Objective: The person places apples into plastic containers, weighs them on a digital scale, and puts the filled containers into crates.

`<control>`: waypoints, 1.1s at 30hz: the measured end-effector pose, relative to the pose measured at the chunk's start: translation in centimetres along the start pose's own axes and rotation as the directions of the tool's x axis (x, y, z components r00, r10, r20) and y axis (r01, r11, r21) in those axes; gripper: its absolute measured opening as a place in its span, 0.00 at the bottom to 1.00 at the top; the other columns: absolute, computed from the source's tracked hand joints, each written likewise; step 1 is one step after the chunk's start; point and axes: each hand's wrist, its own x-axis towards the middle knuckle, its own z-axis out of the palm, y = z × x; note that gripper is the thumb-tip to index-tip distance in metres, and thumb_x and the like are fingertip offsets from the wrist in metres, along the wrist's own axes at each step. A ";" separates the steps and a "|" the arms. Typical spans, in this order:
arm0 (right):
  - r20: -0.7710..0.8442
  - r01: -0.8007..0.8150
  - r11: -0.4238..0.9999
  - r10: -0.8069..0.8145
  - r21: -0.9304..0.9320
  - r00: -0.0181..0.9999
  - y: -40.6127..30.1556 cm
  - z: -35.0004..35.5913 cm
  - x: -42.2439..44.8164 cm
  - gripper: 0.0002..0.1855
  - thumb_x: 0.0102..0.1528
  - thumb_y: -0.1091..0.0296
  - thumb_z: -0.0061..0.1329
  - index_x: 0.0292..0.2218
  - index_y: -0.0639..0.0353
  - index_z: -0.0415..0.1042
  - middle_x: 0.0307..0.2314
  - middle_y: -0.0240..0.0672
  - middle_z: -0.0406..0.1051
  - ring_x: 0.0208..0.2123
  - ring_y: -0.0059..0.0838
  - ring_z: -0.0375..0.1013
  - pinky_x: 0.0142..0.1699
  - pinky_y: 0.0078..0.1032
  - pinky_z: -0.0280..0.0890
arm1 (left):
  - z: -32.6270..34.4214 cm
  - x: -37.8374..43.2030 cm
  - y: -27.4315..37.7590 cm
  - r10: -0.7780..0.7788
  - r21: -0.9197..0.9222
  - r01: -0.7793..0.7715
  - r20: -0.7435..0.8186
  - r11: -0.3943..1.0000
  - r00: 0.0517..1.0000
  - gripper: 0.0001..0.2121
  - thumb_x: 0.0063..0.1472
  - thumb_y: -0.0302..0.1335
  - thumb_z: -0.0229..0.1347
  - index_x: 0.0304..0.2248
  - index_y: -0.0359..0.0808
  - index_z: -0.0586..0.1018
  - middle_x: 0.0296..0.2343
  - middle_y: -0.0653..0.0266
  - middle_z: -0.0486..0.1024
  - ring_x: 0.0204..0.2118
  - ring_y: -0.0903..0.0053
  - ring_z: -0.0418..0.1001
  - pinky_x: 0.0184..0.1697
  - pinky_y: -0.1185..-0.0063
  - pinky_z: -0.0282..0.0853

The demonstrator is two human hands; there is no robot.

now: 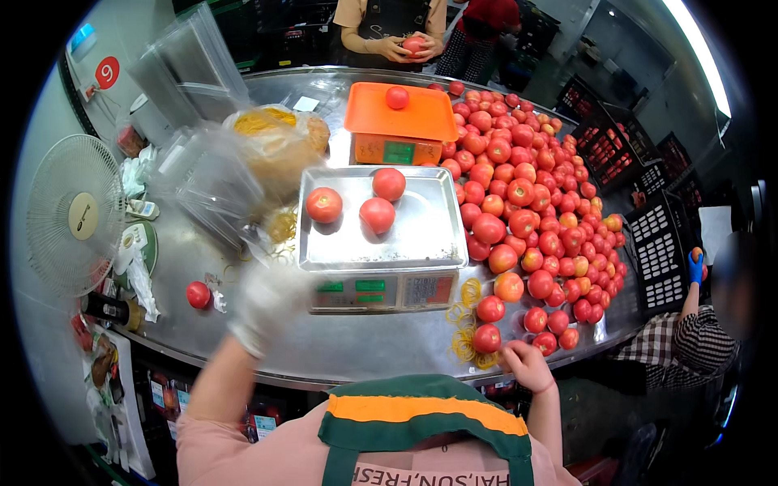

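My left hand (pixel 270 301), in a white glove and blurred by motion, is left of the front scale, its fingers closed on a clear plastic bag (pixel 261 240) that is also blurred. On the steel pan (pixel 419 243) of that scale (pixel 358 291) lie three tomatoes (pixel 377 215). My bare right hand (pixel 530 366) is at the table's front edge, beside a tomato (pixel 487 338) and a heap of yellow rubber bands (pixel 465 343). Its thumb and fingers are close together; whether they pinch something is too small to tell.
A large pile of tomatoes (pixel 523 191) covers the table's right side. Behind the front scale stands an orange scale (pixel 371 115) with one tomato. Clear plastic bags (pixel 194 79), a fan (pixel 73 212) and a lone tomato (pixel 198 294) are leftward. Opposite, a person's hands (pixel 398 48) hold a tomato.
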 end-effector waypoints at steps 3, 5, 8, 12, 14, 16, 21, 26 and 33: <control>0.080 0.129 0.888 -0.182 0.441 0.980 -3.8 4.2 4.6 0.26 0.50 0.65 0.49 0.50 0.61 0.59 0.26 0.31 0.71 0.24 0.16 0.68 0.29 0.17 0.65 | 4.5 -2.4 9.3 0.260 -0.401 -0.194 0.117 0.895 0.959 0.11 0.47 0.24 0.52 0.33 0.44 0.75 0.20 0.72 0.69 0.21 0.78 0.69 0.23 0.79 0.65; 0.116 0.060 0.974 -0.087 0.219 0.989 -4.5 7.2 6.9 0.36 0.47 0.61 0.53 0.54 0.60 0.53 0.26 0.34 0.72 0.26 0.18 0.69 0.31 0.19 0.65 | 6.7 -4.1 12.1 0.389 -0.504 -0.151 0.408 0.850 0.826 0.14 0.48 0.24 0.51 0.38 0.43 0.73 0.24 0.69 0.69 0.27 0.76 0.70 0.28 0.78 0.66; 0.076 -0.011 0.995 0.018 -0.099 0.997 -1.8 9.9 9.2 0.33 0.44 0.57 0.55 0.49 0.62 0.60 0.26 0.39 0.72 0.28 0.22 0.71 0.33 0.22 0.66 | 6.8 -3.8 12.5 0.363 -0.566 -0.003 0.525 0.824 0.769 0.15 0.50 0.25 0.49 0.41 0.41 0.71 0.30 0.64 0.70 0.33 0.70 0.69 0.34 0.75 0.66; 0.098 0.043 0.995 -0.034 -0.089 0.995 -4.5 6.3 9.1 0.19 0.46 0.59 0.52 0.35 0.66 0.72 0.25 0.42 0.73 0.29 0.28 0.73 0.36 0.24 0.67 | 4.5 -3.0 7.7 0.308 -0.818 0.037 0.257 0.573 0.916 0.18 0.48 0.28 0.55 0.41 0.36 0.71 0.37 0.56 0.69 0.40 0.61 0.68 0.42 0.71 0.65; -0.105 0.213 0.975 -0.219 -0.061 0.970 -5.8 3.9 11.3 0.13 0.50 0.65 0.48 0.34 0.66 0.71 0.24 0.41 0.73 0.28 0.25 0.72 0.34 0.22 0.66 | 2.0 -1.1 4.8 0.176 -0.821 0.102 0.239 0.562 0.955 0.19 0.44 0.29 0.58 0.38 0.35 0.72 0.34 0.55 0.69 0.41 0.60 0.67 0.43 0.70 0.64; -0.235 0.431 0.898 -0.439 -0.089 0.867 -11.3 2.9 13.1 0.09 0.51 0.71 0.47 0.33 0.67 0.69 0.22 0.38 0.71 0.26 0.25 0.70 0.34 0.22 0.66 | 3.5 0.2 1.6 -0.098 -0.758 0.272 0.267 0.593 0.959 0.16 0.44 0.26 0.56 0.36 0.33 0.72 0.35 0.54 0.69 0.37 0.62 0.69 0.41 0.73 0.65; -0.120 0.575 0.805 -0.591 -0.149 0.797 -21.4 5.8 19.9 0.18 0.42 0.64 0.53 0.37 0.59 0.71 0.33 0.42 0.70 0.35 0.39 0.70 0.42 0.34 0.65 | 7.7 10.2 -2.8 -0.315 -0.242 0.291 -0.065 0.926 0.947 0.19 0.40 0.23 0.55 0.37 0.36 0.70 0.41 0.50 0.65 0.42 0.55 0.64 0.45 0.67 0.61; -0.110 0.323 0.576 -0.590 -0.751 0.800 -17.7 19.7 35.9 0.12 0.47 0.68 0.41 0.31 0.60 0.75 0.38 0.50 0.68 0.43 0.44 0.65 0.39 0.41 0.61 | 19.5 8.0 -7.8 -0.387 -0.230 0.371 -0.028 0.900 0.922 0.27 0.42 0.19 0.58 0.46 0.35 0.68 0.48 0.51 0.61 0.52 0.57 0.55 0.54 0.68 0.53; -0.304 0.700 0.714 -0.664 0.012 0.683 -18.6 10.7 23.3 0.30 0.28 0.69 0.55 0.38 0.58 0.62 0.36 0.43 0.58 0.39 0.42 0.62 0.43 0.32 0.61 | 12.3 6.3 -7.7 -0.541 -0.841 0.487 0.531 -0.238 0.652 0.19 0.58 0.33 0.45 0.47 0.34 0.66 0.37 0.60 0.68 0.39 0.71 0.67 0.43 0.76 0.64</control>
